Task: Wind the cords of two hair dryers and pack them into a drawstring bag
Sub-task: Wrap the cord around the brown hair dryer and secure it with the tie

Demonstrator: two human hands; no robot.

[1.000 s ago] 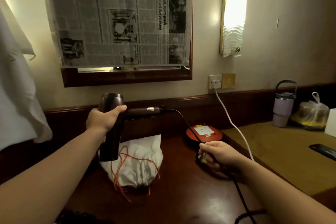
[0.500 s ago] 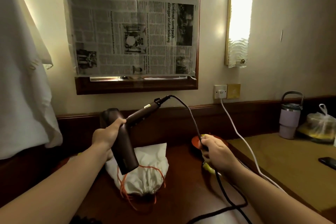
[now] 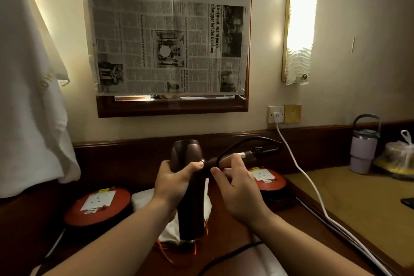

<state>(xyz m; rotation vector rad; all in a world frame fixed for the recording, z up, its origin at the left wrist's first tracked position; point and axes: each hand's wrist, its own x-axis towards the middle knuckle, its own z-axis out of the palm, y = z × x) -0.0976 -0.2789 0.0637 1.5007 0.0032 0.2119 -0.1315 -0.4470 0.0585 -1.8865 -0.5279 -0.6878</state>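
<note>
Left hand [image 3: 177, 184]: is gripping the hair dryer [image 3: 190, 197] where barrel meets handle, fingers curled round it.
Right hand [image 3: 237, 192]: is curling its fingers over the handle and seems to be pinching the cord [image 3: 244, 140] against it.
Hair dryer: is hanging in the air over the bag [image 3: 143, 199], barrel pointing down and handle sticking out to the right. No second dryer is showing.
Cord: is arching from the handle's end back to the right fingers, the rest trailing off the table's near edge.
Winding: likely going best with each turn laid snug beside the previous one, the left hand holding the dryer steady and the slack fed evenly so nothing is kinking at the handle's end.
Table [image 3: 226, 226]: dark wood, carrying the white bag with its orange drawstring and two red socket reels [image 3: 98, 206].
Room: a newspaper [image 3: 168, 29] is covering the mirror, a lamp [image 3: 300, 22] is glowing, and a white cable [image 3: 313, 186] is running from the wall socket. A tumbler [image 3: 363, 152] is standing on the right.
</note>
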